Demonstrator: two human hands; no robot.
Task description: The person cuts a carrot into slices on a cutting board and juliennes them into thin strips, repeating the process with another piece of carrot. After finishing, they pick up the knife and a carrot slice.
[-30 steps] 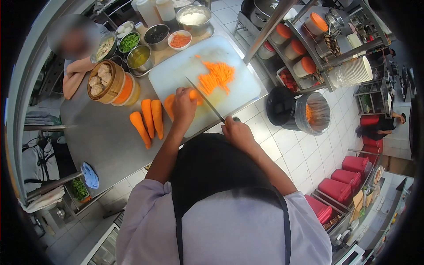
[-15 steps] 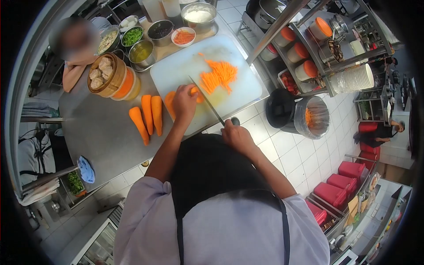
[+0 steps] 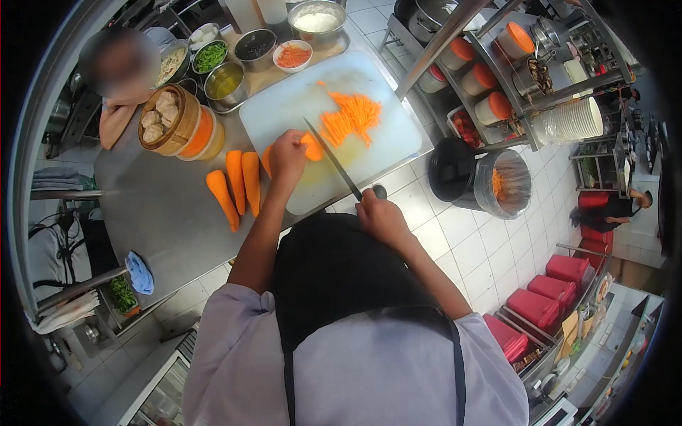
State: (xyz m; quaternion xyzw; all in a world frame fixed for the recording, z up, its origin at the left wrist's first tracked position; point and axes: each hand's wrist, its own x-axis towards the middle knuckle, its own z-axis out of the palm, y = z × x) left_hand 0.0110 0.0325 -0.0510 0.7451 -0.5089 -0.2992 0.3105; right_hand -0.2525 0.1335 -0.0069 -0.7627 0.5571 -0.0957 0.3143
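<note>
While the left hand [image 3: 287, 157] pinches a carrot piece [image 3: 311, 148] near the middle of the cutting board [image 3: 273, 113], the right hand [image 3: 381, 214] closes round the handle of a knife [image 3: 335, 165]. The grip lies just outside the board's near edge, which seems to leave the knuckles free of the surface; the blade slants inward over the board, just beside the piece, though whether steel and carrot touch cannot be told. The left fingers appear bent, probably to steady the piece. Cut strips [image 3: 352, 117] lie beyond the blade, toward the board's right edge, an arrangement that presumably separates cut from uncut carrot. Another portion [image 3: 267, 162] shows partly behind the left hand, at the board's left edge. Three whole carrots [image 3: 236, 182] lie side by side on the table [image 3: 170, 227], between the board's left edge and the table's near edge, apparently within the left hand's reach. A small bowl [image 3: 293, 65] of shredded carrot stands by the board's far edge and a bamboo steamer [image 3: 176, 128] toward the table's far left corner, both likely set there to stay out of the blade's path
</note>
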